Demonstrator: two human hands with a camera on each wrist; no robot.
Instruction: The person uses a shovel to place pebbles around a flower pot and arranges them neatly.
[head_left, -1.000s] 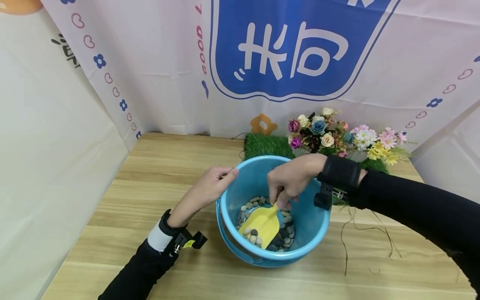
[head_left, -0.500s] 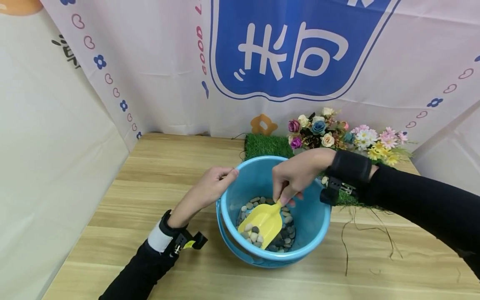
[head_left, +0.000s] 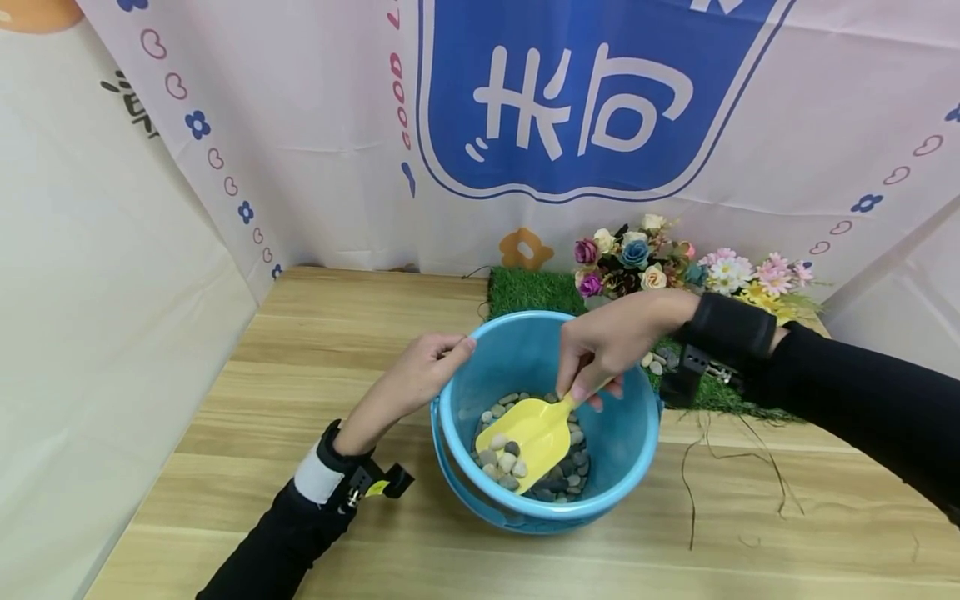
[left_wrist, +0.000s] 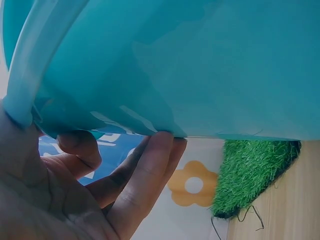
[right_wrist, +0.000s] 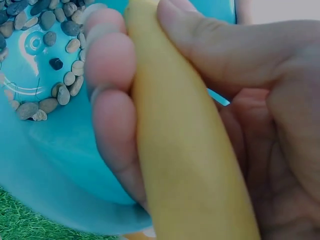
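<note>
A light blue bucket (head_left: 626, 454) stands on the wooden table, with grey, white and dark pebbles (right_wrist: 47, 20) around its bottom. Inside it, my right hand (head_left: 611, 342) grips a yellow scoop (head_left: 536, 433) by its handle. Several pebbles lie on the scoop's blade, toward its tip. In the right wrist view the thick yellow handle (right_wrist: 185, 135) runs between the thumb and the curled fingers. At the bucket's left rim, my left hand (head_left: 420, 375) holds on with thumb over the edge; in the left wrist view its fingertips (left_wrist: 162, 137) press the outer wall.
Behind the bucket lies a mat of artificial grass (head_left: 536, 290), bearing a bunch of artificial flowers (head_left: 637, 258) and some pebbles (head_left: 660, 360). Thin brown strands (head_left: 705, 450) lie on the wooden table (head_left: 337, 317) at right. A printed cloth (head_left: 345, 100) hangs behind.
My right hand has moved right and a little up with the scoop, whose blade now sits slightly higher and carries more visible pebbles. My left hand has stayed on the rim.
</note>
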